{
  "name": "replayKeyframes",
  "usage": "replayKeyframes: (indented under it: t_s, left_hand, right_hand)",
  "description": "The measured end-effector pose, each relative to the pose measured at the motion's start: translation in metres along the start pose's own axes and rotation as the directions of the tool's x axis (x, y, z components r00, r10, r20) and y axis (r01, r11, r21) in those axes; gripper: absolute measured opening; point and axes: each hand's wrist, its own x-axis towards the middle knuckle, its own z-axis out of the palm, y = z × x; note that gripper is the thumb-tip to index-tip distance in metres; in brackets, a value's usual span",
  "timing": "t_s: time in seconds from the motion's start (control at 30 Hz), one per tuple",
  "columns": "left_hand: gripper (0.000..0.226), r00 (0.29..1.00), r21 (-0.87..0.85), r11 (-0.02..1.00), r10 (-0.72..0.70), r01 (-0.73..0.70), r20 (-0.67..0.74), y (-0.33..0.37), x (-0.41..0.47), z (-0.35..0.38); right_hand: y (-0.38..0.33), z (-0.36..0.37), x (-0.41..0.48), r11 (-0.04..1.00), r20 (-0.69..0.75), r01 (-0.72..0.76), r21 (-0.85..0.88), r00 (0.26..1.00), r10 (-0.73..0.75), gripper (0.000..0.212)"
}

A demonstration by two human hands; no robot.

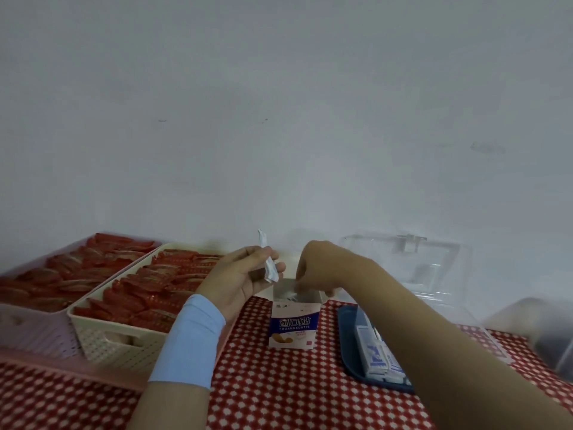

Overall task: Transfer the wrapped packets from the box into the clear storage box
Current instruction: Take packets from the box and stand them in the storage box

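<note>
Pinching packet, left hand; right hand fingers inside box rim.

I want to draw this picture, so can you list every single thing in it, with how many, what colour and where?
small box: one, white and blue, open top, centre of the table
wrapped packets: a thin white stack, in the left hand
clear storage box: one, see-through, back right
blue tray: one, dark blue, right of the small box
white packets: a few, white and blue, on the blue tray
cream basket: one, cream, left, full of red packets
pink basket: one, pink, far left, also full of red packets
tablecloth: one, red with white dots
wall: white, behind
left hand: holding the wrapped packets, light blue sleeve
right hand: fingers dipping into the small box
</note>
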Motion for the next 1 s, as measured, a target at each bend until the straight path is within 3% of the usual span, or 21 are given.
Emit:
replayKeyframes:
  t_s: [0.07,0.2,0.43,0.63,0.83,1.0]
  left_hand:
    - [0.027,1.000,0.038,0.999,0.014,-0.014,0.004,-0.001,0.000,0.001]
    - [0.024,1.000,0.136,0.990,0.024,-0.022,-0.008,-0.003,0.000,0.000]
    - [0.017,0.996,0.210,0.976,0.062,-0.048,-0.058,-0.003,0.002,0.001]
    - [0.013,0.991,0.267,0.961,0.098,-0.071,-0.087,-0.004,0.002,0.002]
    - [0.014,0.990,0.329,0.942,0.102,-0.063,-0.102,-0.006,0.003,0.001]
    - [0.014,0.986,0.385,0.920,0.124,-0.072,-0.112,-0.005,0.001,0.003]
  right_hand:
    - [-0.004,0.010,0.005,0.999,0.026,-0.036,-0.036,0.999,0.037,0.029]
    - [-0.009,0.020,0.012,0.995,0.073,-0.039,-0.091,0.996,0.045,0.019]
    - [-0.010,0.031,0.023,0.982,0.055,-0.088,-0.167,0.994,0.099,0.014]
    - [-0.011,0.024,0.016,1.000,0.230,-0.010,-0.012,0.973,0.013,0.033]
    - [-0.011,0.025,0.019,0.994,0.117,-0.088,-0.060,0.989,0.095,0.024]
    - [-0.006,0.020,0.014,0.990,0.003,-0.106,0.095,0.994,0.107,0.027]
